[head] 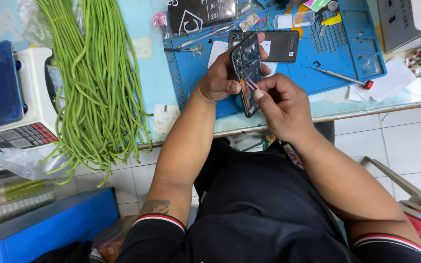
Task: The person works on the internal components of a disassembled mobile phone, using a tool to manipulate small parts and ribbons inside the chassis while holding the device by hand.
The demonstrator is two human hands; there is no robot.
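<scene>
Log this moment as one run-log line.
left hand: holds opened phone on edge | right hand: pinches thin pink tool at phone | below: blue mat | nearby: screwdriver, long beans

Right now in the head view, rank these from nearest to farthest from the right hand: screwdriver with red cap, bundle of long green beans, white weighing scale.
1. Screwdriver with red cap, on the blue mat beside the right hand.
2. Bundle of long green beans, across the table.
3. White weighing scale, at the far edge.

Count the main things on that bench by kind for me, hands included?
Hands: 2, left hand and right hand
Opened phone: 1
Phone back cover: 1
Screwdriver: 1
Blue work mat: 1
Bundle of long green beans: 1
Weighing scale: 1
Total: 8
</scene>
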